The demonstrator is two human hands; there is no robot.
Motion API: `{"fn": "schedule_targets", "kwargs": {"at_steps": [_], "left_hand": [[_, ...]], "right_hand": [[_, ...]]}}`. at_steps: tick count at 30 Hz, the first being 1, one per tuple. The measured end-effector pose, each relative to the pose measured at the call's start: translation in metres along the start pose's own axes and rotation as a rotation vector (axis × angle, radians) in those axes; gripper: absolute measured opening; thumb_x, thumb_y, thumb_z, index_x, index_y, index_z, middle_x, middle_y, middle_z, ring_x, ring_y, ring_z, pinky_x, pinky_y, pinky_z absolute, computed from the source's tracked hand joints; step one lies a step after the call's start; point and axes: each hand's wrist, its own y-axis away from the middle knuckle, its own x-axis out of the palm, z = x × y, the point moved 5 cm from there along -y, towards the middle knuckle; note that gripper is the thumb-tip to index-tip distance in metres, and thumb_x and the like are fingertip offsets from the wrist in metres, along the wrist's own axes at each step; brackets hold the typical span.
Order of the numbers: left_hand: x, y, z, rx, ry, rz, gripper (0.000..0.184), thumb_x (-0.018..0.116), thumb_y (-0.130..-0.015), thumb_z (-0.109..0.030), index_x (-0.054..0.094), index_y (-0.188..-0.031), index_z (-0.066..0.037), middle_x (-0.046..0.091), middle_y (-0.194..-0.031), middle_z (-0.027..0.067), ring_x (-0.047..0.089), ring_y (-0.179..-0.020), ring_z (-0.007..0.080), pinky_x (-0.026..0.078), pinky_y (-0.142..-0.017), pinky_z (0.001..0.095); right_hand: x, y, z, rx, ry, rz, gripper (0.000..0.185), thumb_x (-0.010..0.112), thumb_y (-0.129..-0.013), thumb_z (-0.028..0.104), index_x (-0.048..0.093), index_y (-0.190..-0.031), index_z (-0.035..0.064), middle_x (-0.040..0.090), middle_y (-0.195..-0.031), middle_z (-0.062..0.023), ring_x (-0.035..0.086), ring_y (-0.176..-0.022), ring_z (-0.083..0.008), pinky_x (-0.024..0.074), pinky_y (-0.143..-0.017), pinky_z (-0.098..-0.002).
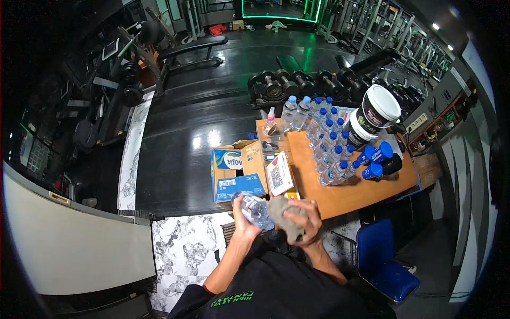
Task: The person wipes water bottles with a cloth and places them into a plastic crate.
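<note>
My left hand (244, 223) is wrapped round a clear plastic water bottle (256, 210), which lies tilted in front of my chest with its cap end to the upper left. A grey-beige cloth (287, 217) is bunched in my right hand (309, 220), its edge against the bottle's lower right end. Just beyond the bottle stands an open blue and brown AQUA carton (241, 183). On the wooden table (366, 194), several water bottles (329, 143) with blue caps stand in close rows.
White and black tubs (380, 109) are stacked behind blue canisters (377, 154) on the table. A box with a printed code (279, 175) lies at its left edge. A blue chair (380, 255) stands at right. Dumbbells (287, 84) sit on a rack behind the table.
</note>
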Motion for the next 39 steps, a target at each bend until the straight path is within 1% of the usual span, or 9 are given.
{"fn": "schedule_targets", "kwargs": {"at_steps": [4, 9, 15, 19, 25, 31, 33, 35, 39], "left_hand": [[0.016, 0.0, -0.002, -0.082, -0.053, 0.115, 0.053, 0.057, -0.078, -0.049, 0.054, -0.102, -0.002, 0.062, -0.096, 0.0188, 0.062, -0.087, 0.0325, 0.05, -0.082, 0.0476], [0.019, 0.004, -0.01, 0.079, -0.026, -0.005, 0.054, 0.06, -0.077, -0.048, 0.053, -0.104, -0.001, 0.062, -0.094, 0.0191, 0.063, -0.087, 0.032, 0.053, -0.08, 0.0454], [0.037, 0.005, -0.004, 0.042, 0.004, 0.036, 0.059, 0.066, -0.074, -0.045, 0.049, -0.111, -0.003, 0.06, -0.095, 0.0181, 0.061, -0.088, 0.0326, 0.05, -0.082, 0.0501], [0.044, -0.002, 0.002, -0.142, -0.084, 0.143, 0.056, 0.059, -0.077, -0.052, 0.053, -0.107, -0.005, 0.061, -0.097, 0.0177, 0.061, -0.09, 0.0321, 0.05, -0.083, 0.0459], [0.044, -0.009, -0.003, 0.124, -0.101, 0.037, 0.064, 0.059, -0.076, -0.053, 0.053, -0.109, 0.001, 0.062, -0.096, 0.0179, 0.062, -0.087, 0.0308, 0.051, -0.081, 0.0454], [0.047, -0.006, -0.005, 0.113, -0.051, -0.006, 0.066, 0.06, -0.076, -0.052, 0.053, -0.111, 0.004, 0.062, -0.099, 0.0193, 0.06, -0.092, 0.0311, 0.05, -0.086, 0.0461], [0.043, -0.015, -0.004, 0.074, -0.026, 0.006, 0.065, 0.059, -0.076, -0.053, 0.054, -0.109, 0.003, 0.061, -0.1, 0.0192, 0.06, -0.093, 0.0317, 0.049, -0.087, 0.047], [0.036, -0.024, -0.004, 0.036, -0.004, 0.023, 0.064, 0.059, -0.076, -0.053, 0.055, -0.108, 0.002, 0.061, -0.101, 0.0192, 0.06, -0.093, 0.0322, 0.048, -0.088, 0.0479], [0.039, -0.013, -0.015, 0.081, -0.028, -0.005, 0.049, 0.059, -0.079, -0.047, 0.052, -0.106, -0.006, 0.061, -0.093, 0.0147, 0.061, -0.088, 0.0299, 0.05, -0.083, 0.0478]], "right_hand": [[0.021, -0.009, 0.026, -0.148, 0.211, 0.325, 0.046, 0.061, -0.076, 0.057, 0.066, -0.107, 0.0232, 0.06, -0.112, -0.0062, 0.055, -0.092, -0.0251, 0.0456, -0.08, -0.039], [-0.007, -0.004, -0.021, 0.069, 0.207, 0.262, 0.041, 0.064, -0.065, 0.019, 0.067, -0.107, 0.0177, 0.06, -0.114, -0.0078, 0.056, -0.093, -0.0296, 0.0471, -0.082, -0.0385], [-0.023, -0.008, -0.018, 0.313, -0.209, -0.277, 0.037, 0.058, -0.072, 0.017, 0.06, -0.105, 0.0, 0.058, -0.112, -0.0191, 0.058, -0.101, -0.0348, 0.0463, -0.088, -0.0389], [0.008, -0.03, 0.036, -0.074, 0.293, 0.388, 0.048, 0.067, -0.059, 0.027, 0.064, -0.106, 0.0164, 0.055, -0.121, -0.0125, 0.053, -0.099, -0.0322, 0.0434, -0.088, -0.0418], [-0.011, -0.007, -0.004, 0.131, 0.261, 0.21, 0.05, 0.063, -0.061, 0.009, 0.065, -0.111, 0.0187, 0.055, -0.122, -0.0092, 0.052, -0.1, -0.0305, 0.0432, -0.09, -0.0381], [-0.018, -0.002, -0.018, 0.436, 0.0, -0.137, 0.044, 0.054, -0.07, -0.002, 0.057, -0.114, 0.001, 0.056, -0.116, -0.0209, 0.054, -0.108, -0.0376, 0.0416, -0.095, -0.042], [-0.004, 0.002, 0.001, 0.214, -0.024, -0.188, 0.047, 0.06, -0.068, 0.004, 0.059, -0.114, 0.0054, 0.052, -0.122, -0.0188, 0.051, -0.11, -0.0389, 0.0408, -0.095, -0.0459], [0.018, -0.004, 0.018, 0.005, 0.161, 0.249, 0.048, 0.059, -0.064, 0.003, 0.061, -0.111, 0.0096, 0.052, -0.124, -0.0162, 0.048, -0.112, -0.0386, 0.0403, -0.094, -0.0471], [0.02, 0.0, 0.0, -0.005, 0.155, 0.21, 0.049, 0.06, -0.061, 0.002, 0.063, -0.109, 0.0107, 0.052, -0.124, -0.014, 0.047, -0.111, -0.0381, 0.0405, -0.093, -0.0463]]}}
